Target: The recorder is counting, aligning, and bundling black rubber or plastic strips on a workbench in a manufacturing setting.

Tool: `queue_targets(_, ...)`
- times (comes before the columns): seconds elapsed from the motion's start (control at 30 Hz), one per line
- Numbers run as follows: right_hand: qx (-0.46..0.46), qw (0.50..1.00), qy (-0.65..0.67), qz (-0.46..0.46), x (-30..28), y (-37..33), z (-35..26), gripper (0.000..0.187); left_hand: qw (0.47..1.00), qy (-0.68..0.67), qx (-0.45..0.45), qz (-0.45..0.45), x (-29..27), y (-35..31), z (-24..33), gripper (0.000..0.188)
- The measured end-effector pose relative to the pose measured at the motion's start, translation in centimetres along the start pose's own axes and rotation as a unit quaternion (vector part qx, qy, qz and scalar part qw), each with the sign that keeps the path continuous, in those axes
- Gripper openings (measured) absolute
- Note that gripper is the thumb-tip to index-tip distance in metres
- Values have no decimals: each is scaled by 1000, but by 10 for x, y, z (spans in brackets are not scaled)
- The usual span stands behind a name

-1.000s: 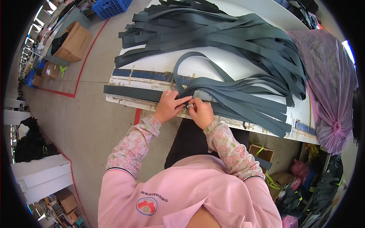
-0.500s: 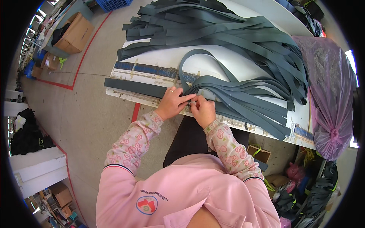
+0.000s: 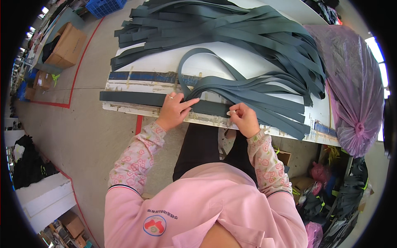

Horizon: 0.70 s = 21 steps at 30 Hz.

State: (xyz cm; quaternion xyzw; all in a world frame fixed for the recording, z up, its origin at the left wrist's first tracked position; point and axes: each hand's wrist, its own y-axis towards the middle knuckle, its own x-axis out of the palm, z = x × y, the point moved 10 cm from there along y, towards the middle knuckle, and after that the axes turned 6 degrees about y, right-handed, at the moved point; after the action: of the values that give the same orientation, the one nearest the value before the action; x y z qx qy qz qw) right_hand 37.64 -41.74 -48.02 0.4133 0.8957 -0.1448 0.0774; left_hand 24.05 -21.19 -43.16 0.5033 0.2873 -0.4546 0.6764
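A flat dark grey-green strap [image 3: 132, 98] runs along the near edge of the white table [image 3: 159, 62]. My left hand [image 3: 170, 111] lies on this strap, its index finger stretched to the right. Farther right, my right hand [image 3: 247, 121] pinches a small white piece [image 3: 230, 112], like tailor's chalk, at the strap's near edge. Just beyond my hands, a bundle of similar straps [image 3: 248, 93] bends over in loops and fans out to the right. One strap stands up in a taller loop behind my left hand.
A large heap of straps [image 3: 231, 31] covers the table's far side. At the right hangs a knotted, translucent pink plastic bag [image 3: 347, 87]. Cardboard boxes [image 3: 66, 45] and a blue crate [image 3: 105, 6] stand at the far left. More straps [image 3: 345, 198] hang at lower right.
My right hand has moved right along the strap, away from my left hand; their fingertips were close together before. The white piece now shows plainly. The whole view has shifted slightly.
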Motion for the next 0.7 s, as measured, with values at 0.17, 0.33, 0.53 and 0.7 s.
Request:
queue_targets(0.17,-39,996,-33,79,-75,-20,20,13,1000,16,6,-8,0,1,1,47)
queue_targets(0.33,-54,987,-129,84,-76,-29,9,13,1000,-2,0,-9,2,0,-1,48)
queue_targets(0.53,-47,986,-137,84,-73,-32,1,12,1000,3,-9,-21,7,1,-2,48)
queue_targets(0.7,-84,978,-171,90,-70,-32,-9,12,1000,2,-7,-17,6,1,0,48)
